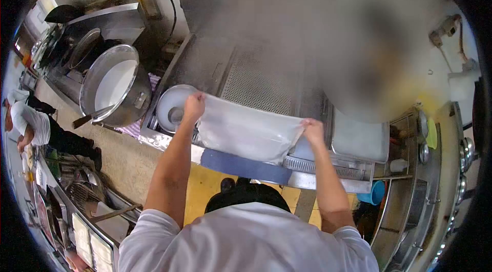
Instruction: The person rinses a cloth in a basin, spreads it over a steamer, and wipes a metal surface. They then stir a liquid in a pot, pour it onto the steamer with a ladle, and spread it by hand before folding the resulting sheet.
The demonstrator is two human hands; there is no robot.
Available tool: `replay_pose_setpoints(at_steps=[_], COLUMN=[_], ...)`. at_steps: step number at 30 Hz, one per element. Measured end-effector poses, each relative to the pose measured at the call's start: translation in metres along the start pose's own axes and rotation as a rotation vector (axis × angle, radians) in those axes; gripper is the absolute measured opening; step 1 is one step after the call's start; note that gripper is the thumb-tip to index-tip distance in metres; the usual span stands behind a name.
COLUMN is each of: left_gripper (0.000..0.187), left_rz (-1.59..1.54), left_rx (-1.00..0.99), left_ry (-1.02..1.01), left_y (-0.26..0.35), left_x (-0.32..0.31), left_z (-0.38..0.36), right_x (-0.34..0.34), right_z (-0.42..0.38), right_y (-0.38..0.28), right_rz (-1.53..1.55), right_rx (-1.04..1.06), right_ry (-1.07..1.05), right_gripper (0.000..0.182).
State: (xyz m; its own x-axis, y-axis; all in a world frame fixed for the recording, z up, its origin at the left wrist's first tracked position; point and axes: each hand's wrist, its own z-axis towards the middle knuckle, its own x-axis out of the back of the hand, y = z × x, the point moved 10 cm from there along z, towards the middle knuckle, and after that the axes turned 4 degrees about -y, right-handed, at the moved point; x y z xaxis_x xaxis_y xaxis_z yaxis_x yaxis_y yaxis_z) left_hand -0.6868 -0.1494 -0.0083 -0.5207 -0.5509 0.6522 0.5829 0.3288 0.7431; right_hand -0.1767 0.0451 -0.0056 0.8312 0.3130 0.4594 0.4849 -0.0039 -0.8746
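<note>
A wet-looking white cloth (246,128) is stretched between my two hands at the front of a steaming metal counter. My left hand (194,106) is closed on its upper left corner. The upper right corner is pinched in my right hand (312,131). From there the cloth sags toward the counter's front edge, its lower part overlapping a dark blue strip (246,167). Behind it lies a perforated metal plate (259,85), veiled by steam. Beside my left hand sits a round metal bowl (166,103) with a small cup-like vessel (176,115) in it.
At left stands a large metal pot (134,110) of white liquid, with a handled tool (92,117) across its rim. A flat metal tray (360,136) lies to the right. Steam blurs the upper right. One person (38,123) works at far left; a blue container (372,193) hangs low at right.
</note>
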Motion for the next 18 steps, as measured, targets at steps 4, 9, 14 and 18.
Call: replay_pose_setpoints(at_steps=[4, 9, 14, 18], left_gripper=[0.019, 0.026, 0.023, 0.018], left_rz=[-0.046, 0.202, 0.279, 0.258], left_rx=[0.205, 0.200, 0.233, 0.101], left_ry=[0.102, 0.081, 0.165, 0.272], left_y=[-0.020, -0.018, -0.006, 0.025], left_x=[-0.020, -0.039, -0.044, -0.046], left_z=[0.000, 0.033, 0.078, 0.125], right_x=[-0.009, -0.007, -0.004, 0.004], right_z=[0.033, 0.082, 0.110, 0.156], right_y=[0.025, 0.041, -0.007, -0.009], right_rz=[-0.105, -0.279, -0.581, -0.586], right_rx=[-0.024, -0.078, 0.071, 0.150], right_ry=[0.206, 0.229, 0.315, 0.380], right_gripper=[0.018, 0.021, 0.024, 0.024])
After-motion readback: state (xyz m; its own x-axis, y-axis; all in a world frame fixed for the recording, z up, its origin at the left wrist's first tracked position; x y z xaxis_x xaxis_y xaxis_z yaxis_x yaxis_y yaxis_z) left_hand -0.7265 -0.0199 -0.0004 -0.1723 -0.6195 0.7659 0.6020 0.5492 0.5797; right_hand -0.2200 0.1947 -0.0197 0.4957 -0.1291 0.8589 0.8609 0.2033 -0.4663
